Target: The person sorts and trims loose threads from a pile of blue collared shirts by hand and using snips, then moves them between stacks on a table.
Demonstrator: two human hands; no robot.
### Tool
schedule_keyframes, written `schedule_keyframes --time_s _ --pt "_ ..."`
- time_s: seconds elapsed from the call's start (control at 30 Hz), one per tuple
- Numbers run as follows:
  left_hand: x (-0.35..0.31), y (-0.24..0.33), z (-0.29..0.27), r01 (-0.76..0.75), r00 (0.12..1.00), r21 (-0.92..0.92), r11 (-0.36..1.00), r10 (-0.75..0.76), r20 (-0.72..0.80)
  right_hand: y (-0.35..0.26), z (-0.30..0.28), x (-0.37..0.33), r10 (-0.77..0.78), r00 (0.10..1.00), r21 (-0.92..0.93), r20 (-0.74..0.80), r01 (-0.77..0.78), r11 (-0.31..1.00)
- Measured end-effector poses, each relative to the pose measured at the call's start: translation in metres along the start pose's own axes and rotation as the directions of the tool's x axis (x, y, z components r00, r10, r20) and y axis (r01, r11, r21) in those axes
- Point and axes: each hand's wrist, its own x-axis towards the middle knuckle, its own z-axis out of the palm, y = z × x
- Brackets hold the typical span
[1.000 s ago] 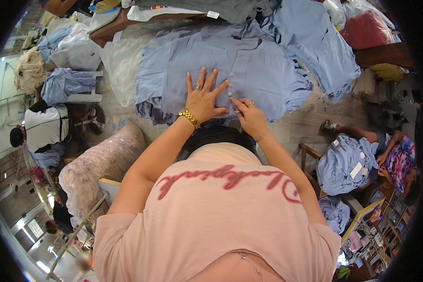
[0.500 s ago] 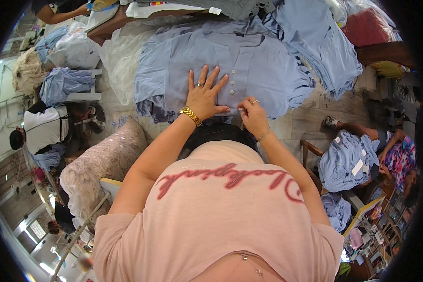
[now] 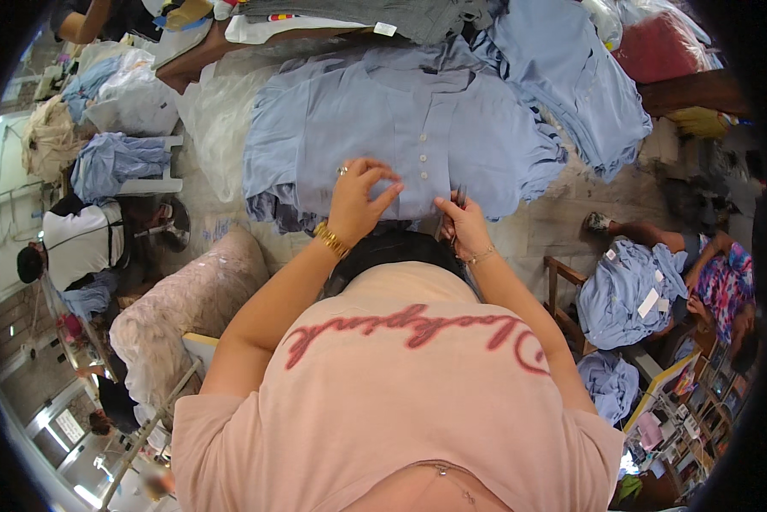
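Note:
A light blue shirt (image 3: 349,119) with a buttoned placket lies spread over a pile of similar garments in front of me. My left hand (image 3: 358,196), with a ring and a gold watch, is over its lower left part, fingers bent and the thumb apart from them. Nothing shows in it. At the shirt's near edge, below the buttons, my right hand (image 3: 469,230) is closed around a small dark metal tool (image 3: 460,197) that looks like thread snips. Part of the tool is hidden by the fingers.
More blue garments (image 3: 571,77) hang at the far right. Clear plastic sheeting (image 3: 217,119) lies left of the pile. A large wrapped roll (image 3: 191,307) is at my left. On the right, a seated person (image 3: 720,282) has blue garments (image 3: 627,290) on the lap.
My left hand has lifted from lying flat with spread fingers, and its fingers have bent. My right hand has turned slightly, and the dark tool now shows in it.

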Motion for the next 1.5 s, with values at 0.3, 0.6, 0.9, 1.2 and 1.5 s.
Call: schedule_keyframes --time_s 0.3,0.6,0.9,1.2,1.5 --pt "-0.032 0.0 0.031 0.751 0.595 -0.554 -0.359 0.003 0.804 -0.015 0.005 -0.026 0.05 0.998 0.201 0.029 -0.054 0.978" --pt "-0.012 0.03 0.048 0.503 0.758 -0.788 -0.356 -0.256 0.6 -0.027 0.001 -0.046 -0.028 0.999 -0.01 0.037 0.028 1.0" --pt "-0.008 0.051 0.056 0.451 0.819 -0.886 -0.106 -0.347 0.458 -0.033 -0.007 -0.05 -0.124 0.992 -0.108 0.019 0.125 0.986" --pt "-0.006 0.058 0.062 0.469 0.794 -0.883 0.011 -0.443 0.416 -0.038 -0.011 -0.057 -0.162 0.987 -0.101 0.005 0.162 0.982" --pt "-0.016 0.142 0.063 0.404 0.877 -0.826 0.392 0.089 0.472 -0.045 -0.022 -0.141 -0.126 0.97 0.633 -0.207 0.231 0.738"
